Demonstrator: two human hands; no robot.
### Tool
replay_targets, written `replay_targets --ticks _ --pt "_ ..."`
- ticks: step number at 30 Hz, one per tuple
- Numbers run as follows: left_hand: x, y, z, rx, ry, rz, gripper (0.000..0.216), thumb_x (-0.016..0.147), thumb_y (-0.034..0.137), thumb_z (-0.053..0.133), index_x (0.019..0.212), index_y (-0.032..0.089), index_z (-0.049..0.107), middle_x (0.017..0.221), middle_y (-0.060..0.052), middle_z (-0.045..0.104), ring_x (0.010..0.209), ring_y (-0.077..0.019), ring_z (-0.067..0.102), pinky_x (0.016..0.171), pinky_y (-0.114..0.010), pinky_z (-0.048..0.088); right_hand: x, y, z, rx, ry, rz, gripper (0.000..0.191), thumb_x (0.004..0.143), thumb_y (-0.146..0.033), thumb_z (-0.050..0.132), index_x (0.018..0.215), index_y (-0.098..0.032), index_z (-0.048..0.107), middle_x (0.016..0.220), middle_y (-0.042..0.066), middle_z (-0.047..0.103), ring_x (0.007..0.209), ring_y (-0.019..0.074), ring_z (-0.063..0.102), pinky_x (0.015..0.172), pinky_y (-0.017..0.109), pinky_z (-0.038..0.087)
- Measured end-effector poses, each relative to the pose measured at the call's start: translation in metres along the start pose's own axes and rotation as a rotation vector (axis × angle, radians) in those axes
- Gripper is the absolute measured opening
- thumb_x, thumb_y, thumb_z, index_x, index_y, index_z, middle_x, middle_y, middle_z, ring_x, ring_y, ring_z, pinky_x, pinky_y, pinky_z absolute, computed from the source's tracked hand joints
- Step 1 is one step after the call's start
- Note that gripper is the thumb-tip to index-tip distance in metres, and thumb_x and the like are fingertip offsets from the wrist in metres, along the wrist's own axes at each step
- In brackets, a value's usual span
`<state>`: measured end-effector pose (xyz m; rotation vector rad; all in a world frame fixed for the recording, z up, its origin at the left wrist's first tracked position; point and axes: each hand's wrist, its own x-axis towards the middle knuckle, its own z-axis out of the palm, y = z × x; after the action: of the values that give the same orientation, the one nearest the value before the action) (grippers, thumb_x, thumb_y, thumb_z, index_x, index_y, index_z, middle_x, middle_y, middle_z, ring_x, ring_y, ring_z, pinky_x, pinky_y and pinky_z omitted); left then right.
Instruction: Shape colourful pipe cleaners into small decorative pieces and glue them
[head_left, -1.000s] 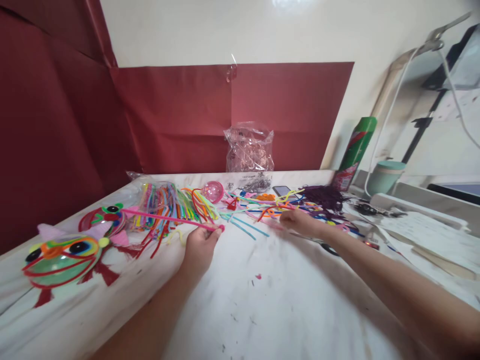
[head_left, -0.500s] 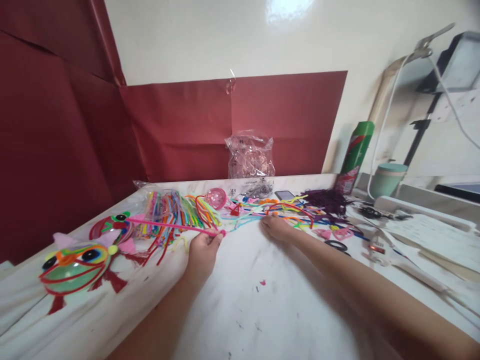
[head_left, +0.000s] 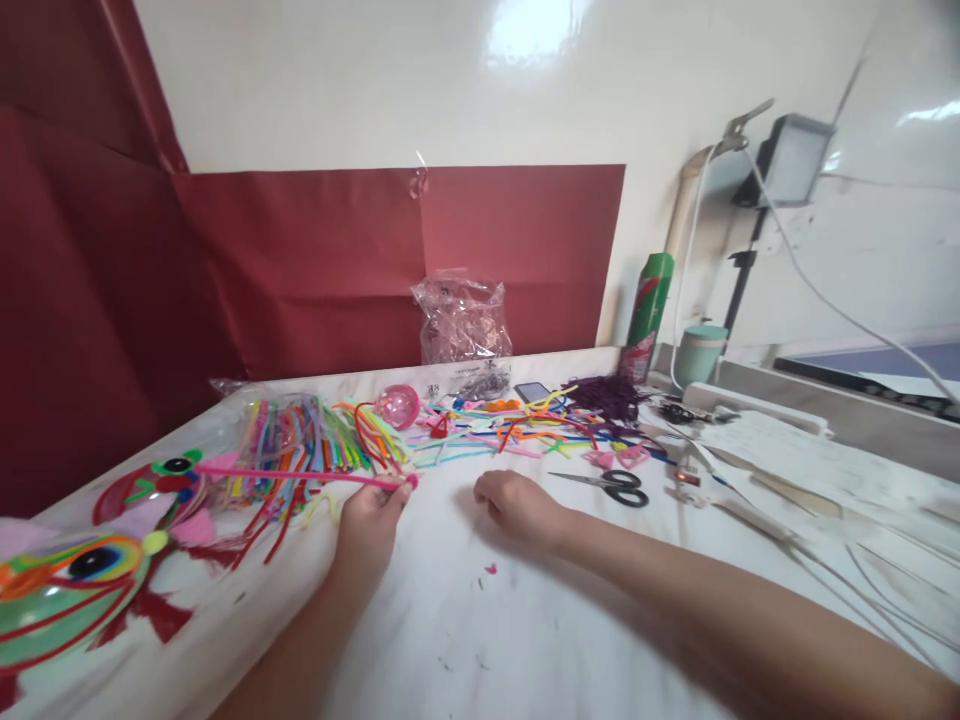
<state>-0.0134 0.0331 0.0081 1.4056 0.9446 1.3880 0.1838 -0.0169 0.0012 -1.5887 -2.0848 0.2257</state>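
Between the thumb and fingers of my left hand (head_left: 373,512) is a bright pink pipe cleaner (head_left: 292,474) with a small curled knob at its right end. Its long part stretches left past a bundle of coloured pipe cleaners (head_left: 315,435). My right hand (head_left: 517,505) is closed over the white table (head_left: 442,620), apart from the pink one; whatever its curled fingers hold, if anything, is hidden. Just right of it lie black-handled scissors (head_left: 611,482). Loose pipe cleaners (head_left: 517,432) are strewn behind both hands.
Two decorated fish-like crafts (head_left: 82,580) stand at left. Along the back are a clear pink dome (head_left: 397,406), a plastic bag (head_left: 465,320), a phone (head_left: 532,392), purple strands (head_left: 606,398) and a green spray can (head_left: 649,310). Cables and a glue gun (head_left: 750,515) lie at right.
My right hand has drawn back from the loose pipe cleaners toward me, uncovering the scissors. My left hand still holds the pink pipe cleaner. The view has turned to the right.
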Motion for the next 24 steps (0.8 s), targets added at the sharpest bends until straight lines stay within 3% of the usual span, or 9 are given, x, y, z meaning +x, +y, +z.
replay_targets --ticks 4,6,10,13,17,21,24 --pt "-0.009 -0.006 0.008 -0.080 -0.048 -0.079 0.025 0.054 0.034 0.070 0.056 0.014 0.055 0.049 0.004 0.050 0.049 -0.0086 0.043 0.051 -0.021 0.034 -0.017 -0.019 0.001 0.220 0.078 0.103 0.017 0.078 -0.016 0.043 0.081 -0.015 0.059 0.066 0.002 0.063 0.056 0.0116 0.054 0.053 0.021 0.040" --pt "-0.017 -0.009 0.015 -0.160 -0.113 -0.151 0.024 0.055 0.033 0.070 0.057 0.014 0.055 0.048 0.004 0.048 0.049 -0.0081 0.042 0.053 -0.022 0.034 -0.023 -0.026 0.006 0.328 0.108 0.143 0.023 0.083 -0.024 0.038 0.072 -0.016 0.057 0.060 0.001 0.061 0.051 0.0101 0.053 0.048 0.019 0.040" --pt "-0.029 -0.013 0.025 -0.236 -0.217 -0.215 0.022 0.059 0.029 0.069 0.057 0.013 0.054 0.048 0.005 0.046 0.050 -0.0073 0.041 0.056 -0.023 0.034 -0.026 -0.025 0.014 0.461 0.183 0.184 0.016 0.076 -0.017 0.041 0.065 -0.018 0.052 0.056 -0.002 0.056 0.050 0.0095 0.050 0.049 0.019 0.039" --pt "-0.030 -0.017 0.027 -0.228 -0.188 -0.255 0.020 0.059 0.028 0.069 0.061 0.013 0.056 0.050 0.004 0.048 0.051 -0.0076 0.043 0.058 -0.023 0.035 -0.023 -0.011 0.013 0.534 0.200 0.205 0.016 0.070 -0.012 0.041 0.059 -0.017 0.052 0.054 -0.002 0.053 0.053 0.0102 0.049 0.053 0.020 0.038" --pt "-0.029 -0.019 0.029 -0.243 -0.135 -0.293 0.018 0.059 0.026 0.069 0.060 0.013 0.056 0.050 0.004 0.049 0.051 -0.0078 0.045 0.060 -0.024 0.036 -0.020 0.002 0.011 0.653 0.207 0.255 0.019 0.073 -0.024 0.043 0.059 -0.017 0.053 0.053 -0.001 0.052 0.050 0.0114 0.048 0.050 0.022 0.036" --pt "-0.034 -0.017 0.033 -0.234 -0.142 -0.269 0.017 0.060 0.023 0.067 0.056 0.013 0.054 0.051 0.003 0.049 0.051 -0.0076 0.044 0.059 -0.025 0.036 -0.024 -0.005 0.011 0.793 0.229 0.257 0.018 0.072 -0.033 0.046 0.073 -0.017 0.053 0.061 -0.001 0.053 0.055 0.0114 0.048 0.055 0.023 0.039" --pt "-0.039 -0.014 0.036 -0.212 -0.149 -0.232 0.016 0.061 0.024 0.064 0.055 0.013 0.053 0.049 0.003 0.048 0.050 -0.0074 0.042 0.058 -0.023 0.035 -0.032 -0.018 0.010 0.943 0.165 0.288 0.023 0.069 -0.038 0.055 0.077 -0.017 0.056 0.059 -0.002 0.052 0.055 0.0116 0.048 0.055 0.024 0.039"
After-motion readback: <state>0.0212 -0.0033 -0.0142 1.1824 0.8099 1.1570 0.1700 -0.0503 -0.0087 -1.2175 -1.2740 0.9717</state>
